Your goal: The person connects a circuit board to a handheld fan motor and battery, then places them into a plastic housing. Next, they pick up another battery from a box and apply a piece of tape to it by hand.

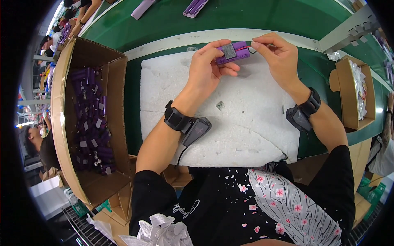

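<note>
Above the far part of a white foam board (180, 86), my left hand (208, 65) grips a purple battery pack (240, 54) made of cylindrical cells. A grey square pad (229, 51) sits on the pack's upper face. From the pack's right end run thin red and black wires (250, 48). My right hand (279, 55) pinches at those wires with thumb and forefinger; the wire ends are partly hidden by the fingers. Both wrists carry black straps with dark boxes.
On the left, a tall cardboard box (121, 119) holds many purple battery packs (92, 123). A smaller carton (349, 102) with white pieces stands at the right. Purple parts (195, 7) lie across the white rail (230, 35) on the green surface. A metal post (347, 30) rises far right.
</note>
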Motion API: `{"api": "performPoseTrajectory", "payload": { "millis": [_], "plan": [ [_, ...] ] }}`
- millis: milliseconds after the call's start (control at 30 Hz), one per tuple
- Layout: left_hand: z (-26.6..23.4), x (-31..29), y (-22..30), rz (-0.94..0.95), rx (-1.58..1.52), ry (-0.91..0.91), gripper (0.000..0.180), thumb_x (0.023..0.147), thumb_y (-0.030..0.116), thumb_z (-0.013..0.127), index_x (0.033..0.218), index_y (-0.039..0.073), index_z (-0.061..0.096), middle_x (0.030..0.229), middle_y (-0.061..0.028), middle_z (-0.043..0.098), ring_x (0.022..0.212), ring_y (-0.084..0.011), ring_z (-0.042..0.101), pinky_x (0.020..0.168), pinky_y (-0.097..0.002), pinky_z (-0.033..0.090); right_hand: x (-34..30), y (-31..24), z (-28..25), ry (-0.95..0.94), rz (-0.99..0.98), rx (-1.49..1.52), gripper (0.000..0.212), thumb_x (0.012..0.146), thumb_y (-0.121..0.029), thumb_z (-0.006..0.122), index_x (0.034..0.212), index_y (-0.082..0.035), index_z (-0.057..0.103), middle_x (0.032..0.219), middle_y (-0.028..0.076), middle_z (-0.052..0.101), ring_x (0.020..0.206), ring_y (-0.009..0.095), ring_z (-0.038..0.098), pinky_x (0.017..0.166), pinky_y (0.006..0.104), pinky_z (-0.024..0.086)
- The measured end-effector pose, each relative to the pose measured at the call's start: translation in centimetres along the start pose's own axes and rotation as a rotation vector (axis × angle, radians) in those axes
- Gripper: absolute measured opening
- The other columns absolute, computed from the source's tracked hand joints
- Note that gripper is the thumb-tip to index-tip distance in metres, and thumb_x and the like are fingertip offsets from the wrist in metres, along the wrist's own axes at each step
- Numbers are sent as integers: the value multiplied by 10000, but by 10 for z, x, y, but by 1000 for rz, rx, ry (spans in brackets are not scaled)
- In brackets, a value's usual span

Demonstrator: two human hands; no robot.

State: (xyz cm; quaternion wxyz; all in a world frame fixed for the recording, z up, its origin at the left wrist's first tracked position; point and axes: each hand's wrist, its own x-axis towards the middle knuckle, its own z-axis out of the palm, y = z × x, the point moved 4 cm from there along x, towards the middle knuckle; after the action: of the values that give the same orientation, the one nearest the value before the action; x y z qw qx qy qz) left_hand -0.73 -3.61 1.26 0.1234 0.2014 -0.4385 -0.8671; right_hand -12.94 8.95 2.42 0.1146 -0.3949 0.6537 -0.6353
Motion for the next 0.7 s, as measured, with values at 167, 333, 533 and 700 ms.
{"api": "performPoseTrajectory", "payload": {
  "millis": [167, 333, 533, 700],
  "plan": [
    [0, 0, 0, 10, -15, -15, 336, 815, 53, 374, 1106, -76, 481, 892, -197, 591, 606, -249, 631, 542, -316, 548, -1, -4, 1, -27, -25, -37, 89, 785, -15, 646, 865, 22, 649, 835, 29, 610, 715, 70, 536, 631, 189, 410],
    [-1, 1, -2, 5, -19, -47, 323, 814, 47, 379, 1094, -71, 491, 875, -199, 593, 595, -249, 633, 532, -310, 552, -1, -4, 4, -97, -39, -61, 91, 771, -23, 658, 849, 22, 653, 808, 31, 603, 700, 79, 523, 616, 198, 407],
    [-1, 2, -3, 4, 10, -49, 315, 815, 48, 381, 1085, -66, 496, 868, -201, 592, 589, -250, 633, 525, -315, 554, 0, -2, 6, -148, -14, -81, 103, 775, -42, 660, 857, 20, 655, 804, 34, 596, 707, 87, 517, 625, 200, 404],
    [1, 0, -1, 17, 5, -16, 314, 814, 51, 377, 1079, -65, 497, 869, -200, 591, 592, -253, 632, 524, -325, 553, 1, 3, 7, -160, -11, -33, 125, 817, -51, 618, 913, 24, 643, 856, 37, 588, 753, 89, 525, 644, 202, 409]
  ]
}}
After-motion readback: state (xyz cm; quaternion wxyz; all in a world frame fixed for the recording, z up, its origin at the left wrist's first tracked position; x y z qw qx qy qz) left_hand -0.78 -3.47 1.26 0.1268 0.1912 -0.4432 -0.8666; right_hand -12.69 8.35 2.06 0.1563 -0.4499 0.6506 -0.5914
